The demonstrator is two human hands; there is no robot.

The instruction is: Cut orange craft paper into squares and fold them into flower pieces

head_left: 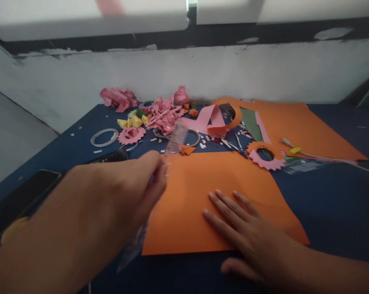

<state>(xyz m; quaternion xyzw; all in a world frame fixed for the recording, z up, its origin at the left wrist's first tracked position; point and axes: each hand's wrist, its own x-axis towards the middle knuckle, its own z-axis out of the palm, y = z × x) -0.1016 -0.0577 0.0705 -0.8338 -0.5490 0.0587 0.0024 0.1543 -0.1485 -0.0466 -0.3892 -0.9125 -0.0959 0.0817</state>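
Observation:
An orange paper sheet (190, 204) lies flat on the dark blue table (334, 204). My right hand (245, 228) rests on its right part, fingers spread, with the thumb over the front edge. Above the sheet's left edge, my left hand (135, 188) is closed around a clear plastic ruler (176, 139). One end of the ruler sticks up past my fingers, and its lower end shows blurred below the hand.
Crumpled pink paper (164, 116), a tape roll (105, 137), scissors (233, 148) and a zigzag-edged paper ring (265, 156) lie behind the sheet. More orange paper (297, 126) and a white cable (331, 158) are back right. A black phone (28, 190) is left.

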